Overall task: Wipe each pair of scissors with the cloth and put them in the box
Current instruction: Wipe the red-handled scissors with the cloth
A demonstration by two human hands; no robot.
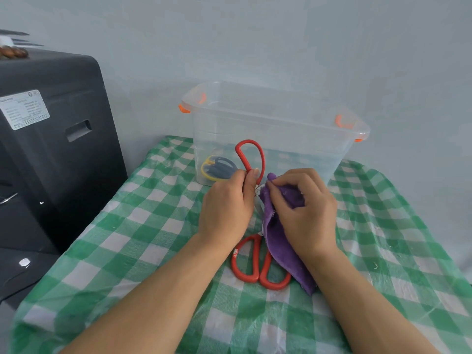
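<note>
Green-checked tablecloth (143,226), pale wall (281,42); left fingers (251,178) grip red scissors (251,155), right fingers (286,192) pinch purple cloth (277,241).

counter cover: a green-and-white checked cloth (132,241) under a clear plastic film, draped over the counter's edges.
beside the counter's left edge: a large dark grey case (51,149) with a recessed handle slot.
case label: a white sticker (24,109), print too small to read.
backdrop: a pale grey wall (281,39).

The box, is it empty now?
No, the box already holds yellow and blue scissors at its bottom left.
</note>
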